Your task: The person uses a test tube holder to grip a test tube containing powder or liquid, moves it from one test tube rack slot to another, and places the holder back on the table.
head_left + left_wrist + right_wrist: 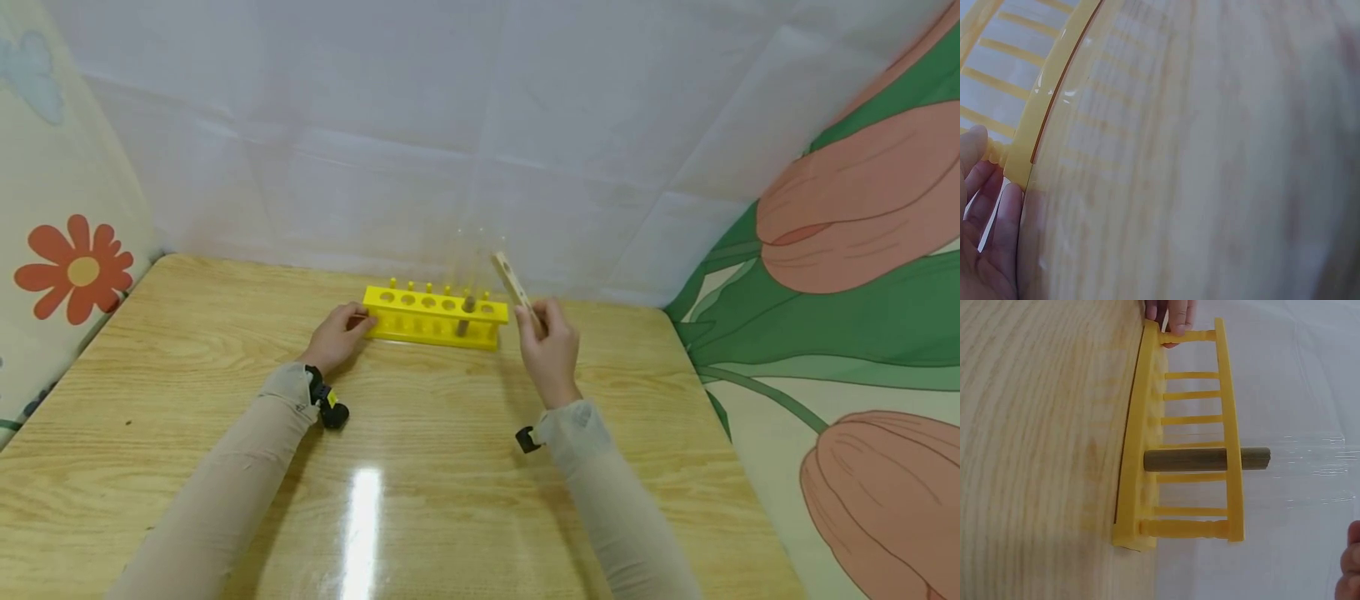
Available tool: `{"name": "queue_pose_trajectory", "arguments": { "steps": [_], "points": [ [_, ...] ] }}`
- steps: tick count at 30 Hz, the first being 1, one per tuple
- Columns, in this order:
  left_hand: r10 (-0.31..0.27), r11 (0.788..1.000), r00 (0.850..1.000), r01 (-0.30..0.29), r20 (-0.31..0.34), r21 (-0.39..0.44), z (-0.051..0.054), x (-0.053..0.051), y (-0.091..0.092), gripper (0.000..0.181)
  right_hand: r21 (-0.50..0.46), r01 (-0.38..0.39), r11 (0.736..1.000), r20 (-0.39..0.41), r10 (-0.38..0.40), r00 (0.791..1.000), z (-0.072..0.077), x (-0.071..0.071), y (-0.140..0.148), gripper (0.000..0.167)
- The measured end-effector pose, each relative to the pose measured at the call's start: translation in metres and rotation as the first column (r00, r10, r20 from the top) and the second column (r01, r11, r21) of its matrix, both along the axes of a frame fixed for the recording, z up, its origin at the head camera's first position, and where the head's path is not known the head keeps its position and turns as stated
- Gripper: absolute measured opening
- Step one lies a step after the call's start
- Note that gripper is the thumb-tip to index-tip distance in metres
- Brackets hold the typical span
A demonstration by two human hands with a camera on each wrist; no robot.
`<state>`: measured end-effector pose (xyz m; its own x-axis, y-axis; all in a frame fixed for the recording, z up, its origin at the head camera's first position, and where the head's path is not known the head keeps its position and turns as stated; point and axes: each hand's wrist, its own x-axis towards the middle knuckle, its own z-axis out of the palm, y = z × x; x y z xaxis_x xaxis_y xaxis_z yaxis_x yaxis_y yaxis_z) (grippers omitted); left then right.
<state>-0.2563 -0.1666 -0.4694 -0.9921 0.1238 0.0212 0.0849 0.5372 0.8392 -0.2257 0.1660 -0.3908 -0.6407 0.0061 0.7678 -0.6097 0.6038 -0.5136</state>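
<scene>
A yellow test tube rack (435, 306) stands on the wooden table. My left hand (335, 336) grips its left end; in the left wrist view the thumb (974, 147) lies against the end post. Clear glass test tubes (471, 258) rise from the right part of the rack, faint against the white backdrop. One contains a dark grey-brown column (1204, 459). To the right of the rack, my right hand (551, 346) holds a wooden test tube clamp (512, 279), raised and tilted with its tip near the tubes. Whether the clamp touches a tube is unclear.
A white cloth (337, 150) hangs behind the table (420, 500). Flower-patterned panels (847, 333) stand at the right and left sides. Black wrist cameras (330, 404) sit on both wrists.
</scene>
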Motion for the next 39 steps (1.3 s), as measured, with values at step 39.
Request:
{"name": "queue_pose_trajectory", "arguments": {
  "steps": [39],
  "points": [
    [-0.005,1.0,1.0,0.005,0.016,-0.01,-0.008,-0.006,-0.003,0.04,-0.092,-0.029,0.995,0.26,0.053,0.964,-0.043,0.018,-0.003,0.017]
  ]
}}
